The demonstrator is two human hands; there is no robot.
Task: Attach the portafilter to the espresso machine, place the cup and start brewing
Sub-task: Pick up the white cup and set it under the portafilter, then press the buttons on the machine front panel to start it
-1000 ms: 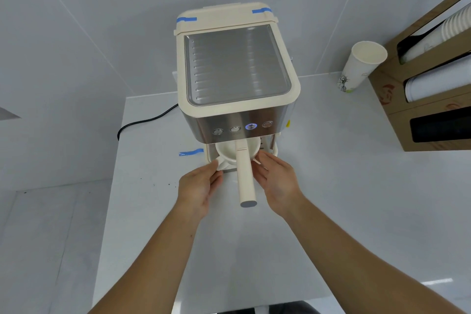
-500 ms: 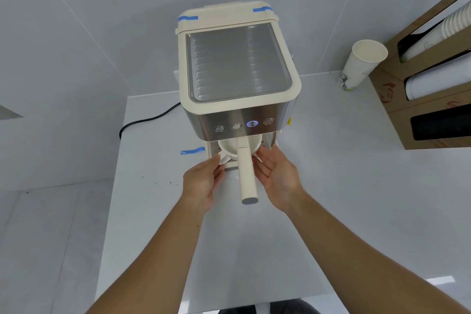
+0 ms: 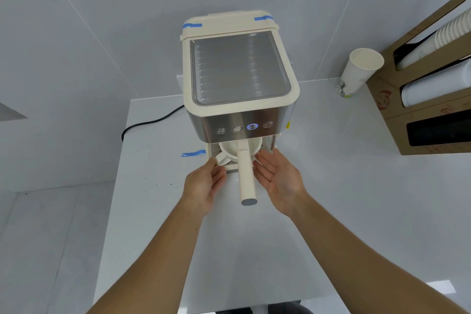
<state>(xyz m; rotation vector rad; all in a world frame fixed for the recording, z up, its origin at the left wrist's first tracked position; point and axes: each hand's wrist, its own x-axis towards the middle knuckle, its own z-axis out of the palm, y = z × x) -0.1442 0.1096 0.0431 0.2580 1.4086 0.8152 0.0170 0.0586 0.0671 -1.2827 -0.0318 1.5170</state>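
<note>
Here the cup [image 3: 229, 158] sits between both hands' fingers [image 3: 265, 160].

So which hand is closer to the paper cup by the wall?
The right hand. It sits just right of the portafilter handle, on the paper cup's side; the left hand is left of the handle, farther away.

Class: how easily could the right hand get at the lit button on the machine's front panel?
Probably easily: the right hand is open beside the portafilter handle, and nothing stands between it and the lit button.
</note>
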